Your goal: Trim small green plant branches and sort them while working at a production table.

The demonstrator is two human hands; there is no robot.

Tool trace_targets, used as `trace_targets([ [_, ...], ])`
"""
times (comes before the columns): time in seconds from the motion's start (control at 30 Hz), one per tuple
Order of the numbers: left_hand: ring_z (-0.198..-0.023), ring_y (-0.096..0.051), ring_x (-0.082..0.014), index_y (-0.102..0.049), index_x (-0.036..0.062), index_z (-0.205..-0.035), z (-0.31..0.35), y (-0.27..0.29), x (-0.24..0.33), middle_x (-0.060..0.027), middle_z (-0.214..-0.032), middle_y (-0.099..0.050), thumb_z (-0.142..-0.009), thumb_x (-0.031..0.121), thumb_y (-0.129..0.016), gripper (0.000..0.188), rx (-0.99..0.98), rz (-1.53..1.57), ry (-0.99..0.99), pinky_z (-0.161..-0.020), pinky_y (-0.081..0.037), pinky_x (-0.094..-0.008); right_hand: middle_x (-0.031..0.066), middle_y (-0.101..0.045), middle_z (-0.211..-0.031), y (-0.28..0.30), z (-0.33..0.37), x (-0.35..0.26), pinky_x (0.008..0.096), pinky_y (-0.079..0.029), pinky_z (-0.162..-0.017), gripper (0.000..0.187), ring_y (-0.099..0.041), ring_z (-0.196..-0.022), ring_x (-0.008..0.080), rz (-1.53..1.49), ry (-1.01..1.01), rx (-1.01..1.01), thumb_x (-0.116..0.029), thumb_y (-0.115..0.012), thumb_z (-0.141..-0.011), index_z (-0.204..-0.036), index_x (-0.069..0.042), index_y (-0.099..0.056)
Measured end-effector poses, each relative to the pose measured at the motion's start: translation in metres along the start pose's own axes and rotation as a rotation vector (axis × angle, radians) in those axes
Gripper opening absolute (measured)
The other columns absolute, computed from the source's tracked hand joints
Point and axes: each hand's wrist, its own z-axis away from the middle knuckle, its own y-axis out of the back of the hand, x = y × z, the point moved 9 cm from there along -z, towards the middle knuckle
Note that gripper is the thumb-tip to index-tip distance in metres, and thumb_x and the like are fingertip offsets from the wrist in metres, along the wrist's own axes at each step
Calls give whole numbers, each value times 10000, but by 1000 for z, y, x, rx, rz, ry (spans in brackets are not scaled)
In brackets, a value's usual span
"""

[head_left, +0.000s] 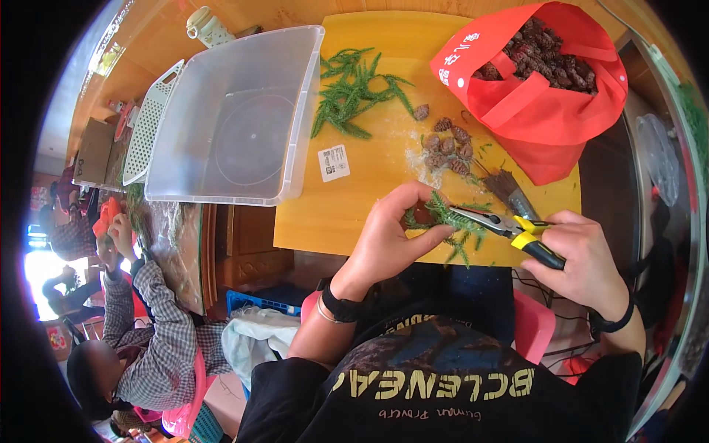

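Observation:
Between the thumb and fingers of my left hand (388,232) is a green artificial pine sprig (467,240). Something reddish-brown shows inside its needles by the palm, too covered to name. My right hand (587,258) grips pliers (545,252) with yellow and black handles. Their metal jaws reach left into the sprig; whether they are closed on a stem or wire is unclear. Just beyond my hands lie several loose pine cones (447,151) and a bundle of thin dark wires or stems (507,188). More green sprigs (354,96) are heaped farther back on the yellow table (399,44).
A red fabric bag (517,122) full of pine cones (550,59) stands at the back right. Left of the table top is a clear plastic bin (292,177); a white printed label (334,162) lies beside it. At far left, a co-worker in a checked sleeve (151,295) handles something orange.

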Motion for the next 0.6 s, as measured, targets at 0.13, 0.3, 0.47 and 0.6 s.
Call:
trace_targets([
  [0.13, -856, -584, -91, -516, 23, -975, 5, -1, -19, -28, -951, -575, -759, -45, -667, 272, 0, 385, 124, -755, -480, -226, 107, -574, -652, -2, 3, 12, 359, -461, -717, 182, -581, -749, 306, -210, -8, -15, -140, -698, -654, -765, -12, -630],
  [0.3, -790, -544, -45, -484, 56, -959, 1, -14, -17, 18, -828, -552, -779, -16, -673, 271, 20, 613, 160, -679, -452, -193, 67, -575, -756, 3, -5, 16, 309, -423, -783, 419, -562, -957, 217, -422, -28, 211, -224, -756, -618, -952, 3, -643],
  [0.47, -809, -567, -51, -500, 47, -968, 1, -20, -12, 10, -843, -580, -787, -17, -663, 251, 41, 622, 145, -687, -460, -193, 113, -631, -926, -11, -27, 1, 350, -456, -793, 497, -582, -921, 283, -386, -1, 369, -228, -840, -561, -965, -31, -628],
  [0.6, -812, -573, -55, -518, 34, -991, 2, -16, -14, 0, -837, -599, -790, -2, -665, 252, 39, 520, 178, -684, -460, -194, 113, -615, -893, -27, -29, 12, 335, -465, -748, 456, -588, -859, 267, -482, -77, 387, -188, -825, -579, -958, -31, -625],
])
